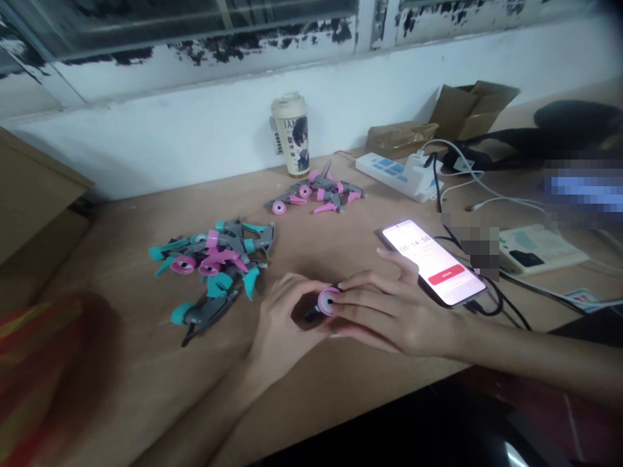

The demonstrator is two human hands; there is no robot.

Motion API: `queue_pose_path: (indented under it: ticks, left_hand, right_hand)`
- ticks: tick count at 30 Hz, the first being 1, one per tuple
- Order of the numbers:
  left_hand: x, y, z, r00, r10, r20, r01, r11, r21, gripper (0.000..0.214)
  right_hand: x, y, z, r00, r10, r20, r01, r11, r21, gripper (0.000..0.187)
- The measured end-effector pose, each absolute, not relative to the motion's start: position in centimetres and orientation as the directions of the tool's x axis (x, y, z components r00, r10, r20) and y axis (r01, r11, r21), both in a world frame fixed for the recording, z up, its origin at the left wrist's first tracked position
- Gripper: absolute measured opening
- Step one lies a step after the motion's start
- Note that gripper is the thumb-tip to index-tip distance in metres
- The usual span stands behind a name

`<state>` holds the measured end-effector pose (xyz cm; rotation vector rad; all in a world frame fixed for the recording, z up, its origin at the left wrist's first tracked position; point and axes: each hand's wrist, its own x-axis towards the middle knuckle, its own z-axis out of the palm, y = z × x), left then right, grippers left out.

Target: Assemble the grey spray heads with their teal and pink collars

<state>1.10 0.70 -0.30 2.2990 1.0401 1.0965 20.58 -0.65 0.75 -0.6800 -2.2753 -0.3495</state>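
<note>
Between my two hands is a grey-and-pink trigger sprayer head [327,302], its round pink collar facing up towards me. My left hand [287,318] curls around it from the left, thumb and fingers closed on its dark body. From the right, my right hand [389,308] lays its fingertips on the collar and grips its edge; the underside is hidden by the fingers. Left of my hands lies a pile of similar teal, pink and grey sprayer heads [214,253]. Farther back, a smaller group of pink-and-grey sprayer heads [321,192] rests on the table.
A lit phone [433,263] showing a timer lies by my right hand. Behind are a lidded coffee cup [292,136], a white power strip [394,174] with cables, and cardboard boxes [470,110]. A red-and-yellow blurred thing [39,370] is at the left; the table edge runs below my hands.
</note>
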Motion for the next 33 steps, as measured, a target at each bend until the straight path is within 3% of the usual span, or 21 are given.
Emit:
queue_pose_path:
  ticks: [4, 12, 17, 21, 27, 33]
  left_hand:
    - [1.1, 0.7, -0.2, 0.428, 0.743, 0.514, 0.45, -0.668, 0.592, 0.022]
    - [1.1, 0.7, -0.2, 0.464, 0.667, 0.583, 0.492, -0.742, 0.456, 0.022]
    - [1.0, 0.7, -0.3, 0.464, 0.656, 0.595, 0.505, -0.748, 0.431, 0.015]
    - [1.0, 0.6, 0.0, 0.478, 0.663, 0.576, 0.5, -0.745, 0.442, 0.017]
    - [1.0, 0.5, 0.2, 0.462, 0.682, 0.567, 0.501, -0.728, 0.467, 0.023]
    - [0.9, 0.5, 0.0, 0.475, 0.648, 0.596, 0.496, -0.756, 0.427, 0.023]
  right_hand:
    - [20.5, -0.5, 0.7, -0.62, 0.344, 0.706, 0.552, 0.83, 0.081, 0.01]
    - [20.2, -0.6, 0.8, -0.624, 0.447, 0.641, 0.576, 0.817, -0.009, 0.015]
    - [19.8, -0.8, 0.8, -0.633, 0.464, 0.62, 0.621, 0.782, 0.049, 0.019]
    - [19.7, -0.6, 0.5, -0.624, 0.421, 0.659, 0.623, 0.777, 0.093, 0.011]
    - [20.9, -0.5, 0.0, -0.567, 0.428, 0.704, 0.591, 0.807, -0.015, 0.015]
    - [21.0, -0.5, 0.1, -0.606, 0.487, 0.629, 0.596, 0.801, -0.046, 0.017]
